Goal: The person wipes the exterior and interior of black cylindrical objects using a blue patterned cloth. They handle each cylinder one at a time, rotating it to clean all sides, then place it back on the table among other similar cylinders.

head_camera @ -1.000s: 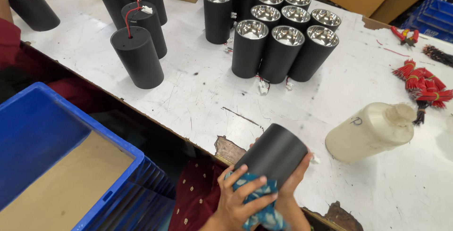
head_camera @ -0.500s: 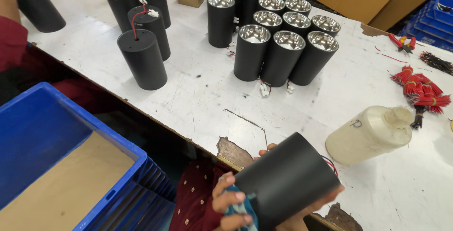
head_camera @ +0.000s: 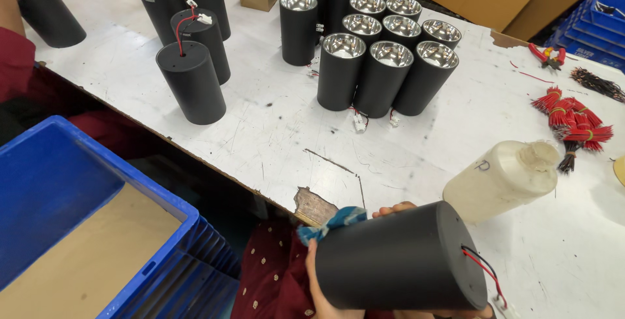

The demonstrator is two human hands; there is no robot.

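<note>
Both hands (head_camera: pixel 338 280) are gripping the black cylinder (head_camera: pixel 400 260) at the table's (head_camera: pixel 273 137) near edge, fingers (head_camera: pixel 394 209) curling around it, a cloth (head_camera: pixel 332 221) pressed alongside; firmer rotation seems advisable.

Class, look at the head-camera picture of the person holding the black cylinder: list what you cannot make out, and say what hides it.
1. Right hand: head view, almost wholly hidden behind the black cylinder and cut by the bottom edge.
2. Left hand: only fingers show; the palm lies behind the cylinder.
3. Blue cloth: mostly tucked behind the cylinder.
4. Cylinder's open end: turned away from the camera.
5. Blue crate: cut by the left and bottom edges.
</note>
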